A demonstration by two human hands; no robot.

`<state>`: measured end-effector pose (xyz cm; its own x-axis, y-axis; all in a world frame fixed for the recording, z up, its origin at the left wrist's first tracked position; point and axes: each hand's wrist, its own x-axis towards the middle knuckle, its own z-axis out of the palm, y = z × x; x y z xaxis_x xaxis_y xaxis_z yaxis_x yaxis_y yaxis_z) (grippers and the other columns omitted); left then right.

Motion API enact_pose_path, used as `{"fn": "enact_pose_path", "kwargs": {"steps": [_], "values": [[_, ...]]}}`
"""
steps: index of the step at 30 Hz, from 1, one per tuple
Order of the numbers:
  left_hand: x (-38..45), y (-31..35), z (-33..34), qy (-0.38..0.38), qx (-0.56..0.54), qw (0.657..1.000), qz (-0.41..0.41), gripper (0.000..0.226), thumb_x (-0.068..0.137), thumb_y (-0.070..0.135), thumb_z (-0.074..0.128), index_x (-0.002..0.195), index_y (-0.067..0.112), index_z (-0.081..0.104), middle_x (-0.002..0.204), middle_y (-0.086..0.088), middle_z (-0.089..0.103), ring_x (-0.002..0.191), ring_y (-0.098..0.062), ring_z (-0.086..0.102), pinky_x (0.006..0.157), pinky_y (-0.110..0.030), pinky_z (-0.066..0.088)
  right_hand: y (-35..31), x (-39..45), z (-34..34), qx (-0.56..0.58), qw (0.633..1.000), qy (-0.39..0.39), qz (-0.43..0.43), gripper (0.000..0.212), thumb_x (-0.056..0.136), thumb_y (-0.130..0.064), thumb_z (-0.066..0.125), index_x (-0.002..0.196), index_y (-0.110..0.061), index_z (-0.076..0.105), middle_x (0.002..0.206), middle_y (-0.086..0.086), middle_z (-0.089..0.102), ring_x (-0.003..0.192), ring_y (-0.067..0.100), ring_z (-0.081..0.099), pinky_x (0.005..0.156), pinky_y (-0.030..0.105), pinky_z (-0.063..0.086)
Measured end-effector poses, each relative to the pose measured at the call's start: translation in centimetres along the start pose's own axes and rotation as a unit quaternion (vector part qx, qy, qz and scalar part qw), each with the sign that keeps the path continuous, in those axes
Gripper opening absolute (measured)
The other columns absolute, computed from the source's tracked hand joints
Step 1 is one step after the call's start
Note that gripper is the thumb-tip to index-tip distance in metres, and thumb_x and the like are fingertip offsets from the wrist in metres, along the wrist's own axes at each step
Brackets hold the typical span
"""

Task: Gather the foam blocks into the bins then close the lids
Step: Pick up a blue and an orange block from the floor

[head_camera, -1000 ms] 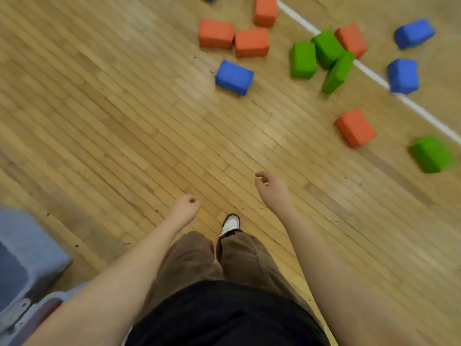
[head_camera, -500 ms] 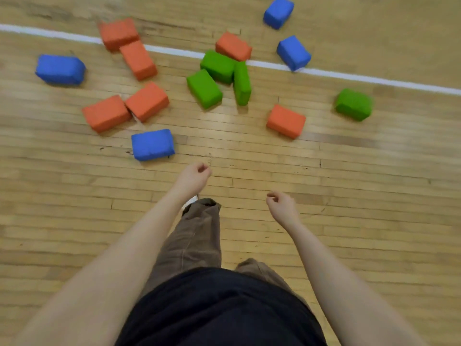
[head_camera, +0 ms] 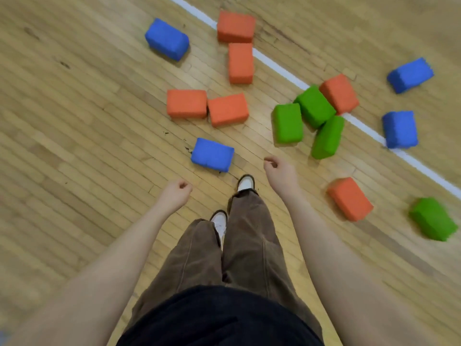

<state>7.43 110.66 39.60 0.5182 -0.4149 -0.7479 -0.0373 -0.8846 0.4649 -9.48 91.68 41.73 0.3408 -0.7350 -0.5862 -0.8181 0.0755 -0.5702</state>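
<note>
The narrow-planked blond wood floor (head_camera: 74, 121) has a varnished, faintly glossy finish with scuffs and dark flecks, crossed by a flat white painted line (head_camera: 274, 64). The brick-shaped orange, blue and green foam blocks (head_camera: 212, 154) look matt and slightly grainy. The brown trousers (head_camera: 249, 245) are soft, ribbed corduroy-like cloth, the black top (head_camera: 219, 320) plain matt fabric.
</note>
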Motion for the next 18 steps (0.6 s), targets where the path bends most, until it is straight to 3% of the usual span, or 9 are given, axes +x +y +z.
{"fn": "enact_pose_path", "kwargs": {"steps": [4,9,15,18], "values": [[3.9,0.2,-1.1,0.037,-0.05,0.996,-0.064,0.02,0.093,0.016,0.045,0.096,0.006,0.061,0.085,-0.008,0.061,0.086,-0.026,0.058,0.084,-0.037,0.048,-4.1,7.4,2.0,-0.036,0.996,-0.066,-0.041,0.032,0.093,-0.021,0.046,0.121,-0.013,0.06,0.104,0.004,0.062,0.091,0.017,0.054,0.074,0.024,0.036],[11.2,2.9,-1.2,0.06,-0.087,0.99,-0.092,0.018,0.095,0.025,0.043,0.094,0.015,0.059,0.09,-0.008,0.063,0.081,-0.023,0.059,0.07,-0.029,0.046,-6.1,16.3,4.4,-0.09,0.986,-0.127,-0.064,0.031,0.093,-0.018,0.045,0.119,-0.011,0.06,0.082,-0.002,0.06,0.067,0.012,0.052,0.054,0.021,0.037],[21.7,4.3,-0.2,0.071,-0.09,0.989,-0.091,0.023,0.096,0.028,0.042,0.093,0.011,0.058,0.087,-0.003,0.058,0.08,-0.019,0.052,0.065,-0.028,0.039,-6.2,26.2,8.1,-0.13,0.976,-0.164,-0.063,0.032,0.094,-0.021,0.045,0.121,-0.014,0.059,0.086,-0.002,0.059,0.06,0.009,0.051,0.057,0.025,0.04],[27.9,3.2,1.2,0.076,-0.094,0.989,-0.079,0.015,0.095,0.024,0.043,0.096,0.017,0.055,0.093,0.0,0.056,0.078,-0.016,0.05,0.062,-0.023,0.038,-4.7,31.6,12.1,-0.139,0.972,-0.179,-0.053,0.033,0.092,-0.023,0.047,0.122,-0.016,0.059,0.095,0.0,0.061,0.067,0.013,0.053,0.066,0.026,0.042]]}}
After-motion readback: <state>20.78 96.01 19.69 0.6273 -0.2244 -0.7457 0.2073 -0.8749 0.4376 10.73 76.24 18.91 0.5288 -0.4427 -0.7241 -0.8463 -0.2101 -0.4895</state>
